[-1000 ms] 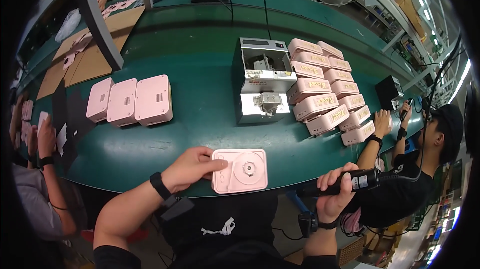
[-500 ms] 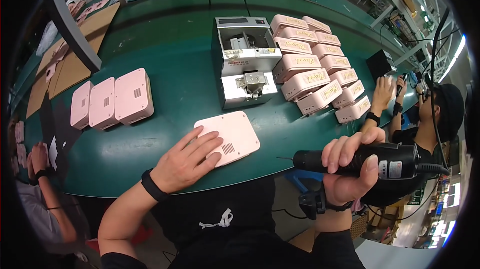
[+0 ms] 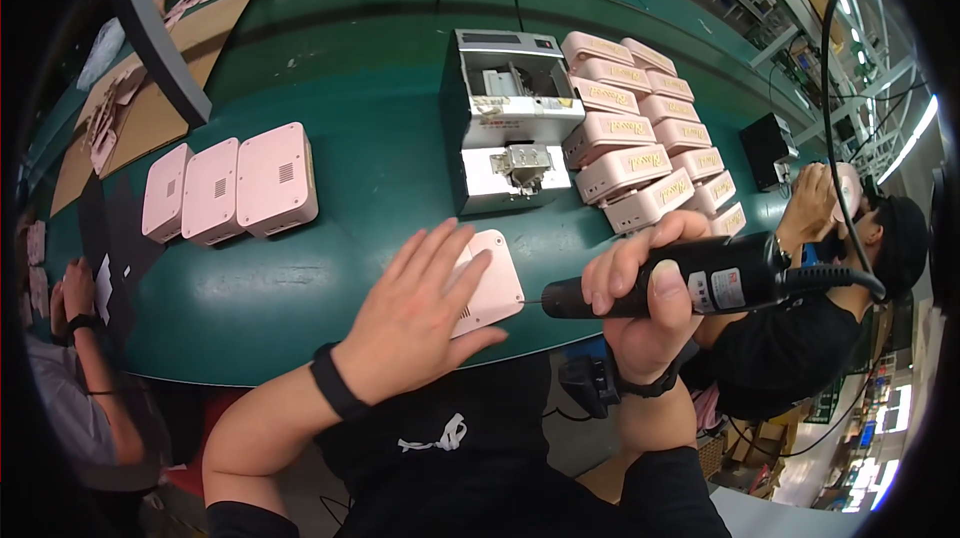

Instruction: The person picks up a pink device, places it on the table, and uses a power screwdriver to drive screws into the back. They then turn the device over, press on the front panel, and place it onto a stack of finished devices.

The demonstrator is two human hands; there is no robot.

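My left hand [image 3: 415, 288] lies flat with outstretched fingers across a pink plastic case [image 3: 492, 283], covering its left part and some of its slotted vent. The case rests back side up near the table's front edge, with small screw holes at its corners. In my right hand [image 3: 645, 303] is a black corded electric screwdriver [image 3: 715, 283], held sideways with the fingers wrapped round its body. Its thin bit points left and reaches the case's near right corner, by the hole there. Whether a screw sits on the bit is too small to tell.
A grey metal screw feeder [image 3: 515, 128] stands beyond the case. Right of it, pink cases [image 3: 620, 173] with gold lettering stand in two columns. Three pink cases [image 3: 265, 183] lie side by side at left. Co-workers sit at both sides; the right one's hand [image 3: 810, 203] holds something pink.
My right hand has brought the screwdriver left, so its bit now reaches the case's corner. My left hand has slid right and farther over the case. The case looks slightly turned.
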